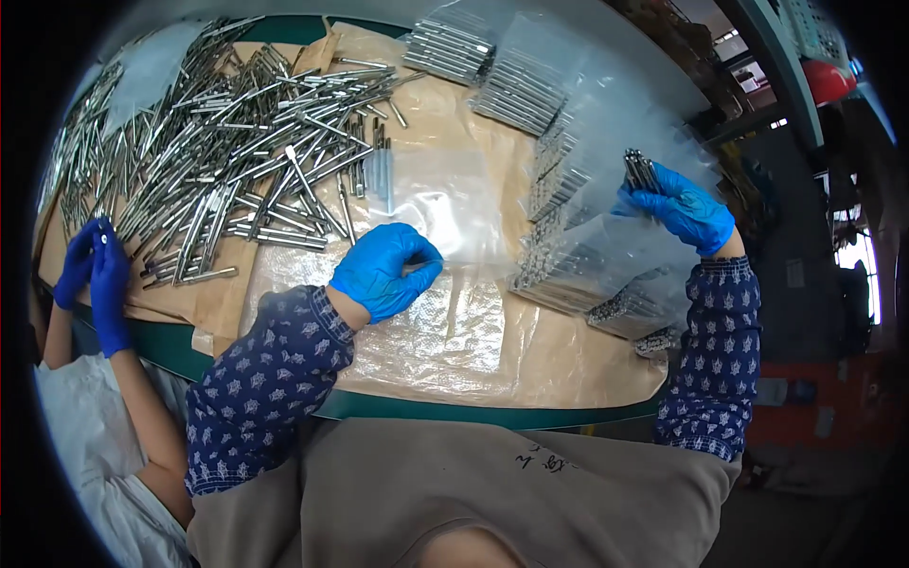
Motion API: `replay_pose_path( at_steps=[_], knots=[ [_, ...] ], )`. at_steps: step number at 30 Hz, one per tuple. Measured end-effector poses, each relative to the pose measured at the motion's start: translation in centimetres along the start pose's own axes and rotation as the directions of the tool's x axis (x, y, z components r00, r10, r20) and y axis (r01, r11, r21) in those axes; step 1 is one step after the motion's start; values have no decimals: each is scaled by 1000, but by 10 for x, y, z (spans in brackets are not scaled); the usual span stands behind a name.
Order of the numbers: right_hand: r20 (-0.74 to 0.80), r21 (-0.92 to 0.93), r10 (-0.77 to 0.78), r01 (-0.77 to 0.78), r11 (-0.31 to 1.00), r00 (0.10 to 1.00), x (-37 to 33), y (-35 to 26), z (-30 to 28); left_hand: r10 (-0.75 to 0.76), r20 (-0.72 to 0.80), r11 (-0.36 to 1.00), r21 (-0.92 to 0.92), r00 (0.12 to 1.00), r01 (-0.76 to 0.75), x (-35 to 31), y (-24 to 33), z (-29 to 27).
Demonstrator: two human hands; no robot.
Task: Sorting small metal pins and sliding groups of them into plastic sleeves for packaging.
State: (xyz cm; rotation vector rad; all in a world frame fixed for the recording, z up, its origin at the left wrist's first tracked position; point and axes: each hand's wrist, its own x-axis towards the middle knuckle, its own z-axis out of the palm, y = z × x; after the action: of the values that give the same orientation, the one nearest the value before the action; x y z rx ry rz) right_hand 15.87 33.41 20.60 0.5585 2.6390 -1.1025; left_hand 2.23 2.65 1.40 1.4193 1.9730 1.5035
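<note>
Over on the head view's right, a bunch of metal rods (640, 170) is gripped by the right hand (684, 210), near some filled bags (563, 270); if held too loosely, rods could get dropped. By the clear bag (440, 204) on the bench (530, 417), the left hand (383, 273) is curled; whether its edge is pinched can't be told. Unpinned, it might get dragged.

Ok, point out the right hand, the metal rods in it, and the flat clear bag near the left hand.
Right hand (684, 210): head view, back of glove.
Metal rods (641, 171): head view, exposed middle.
Flat clear bag (437, 210): head view, glossy middle.
</note>
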Motion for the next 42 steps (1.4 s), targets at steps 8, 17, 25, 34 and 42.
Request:
replay_pose_path(
  at_steps=[8, 17, 25, 34, 42],
  knots=[
    [142, -485, 368, -260, 835, 919, 11, -12, -3, 50, 15, 999, -10, 999, -50, 1, -8, -2],
    [282, -468, 203, -51, 882, 938, 25, -6, 9, 25, -13, 999, -29, 1000, -25, -3, -7, 2],
    [-178, -431, -466, 357, 829, 867, -62, -62, 35, -196, -122, 931, -334, 973, 146, -6, -2, 1],
    [5, -517, -562, 483, 707, 827, -38, -45, 213, 195, -151, 954, 259, 969, -151, -12, 17, 1],
    [-23, -688, -409, 283, 668, 912, -15, -17, 250, 505, 52, 771, 423, 862, -477, 15, 7, 20]
  ],
)
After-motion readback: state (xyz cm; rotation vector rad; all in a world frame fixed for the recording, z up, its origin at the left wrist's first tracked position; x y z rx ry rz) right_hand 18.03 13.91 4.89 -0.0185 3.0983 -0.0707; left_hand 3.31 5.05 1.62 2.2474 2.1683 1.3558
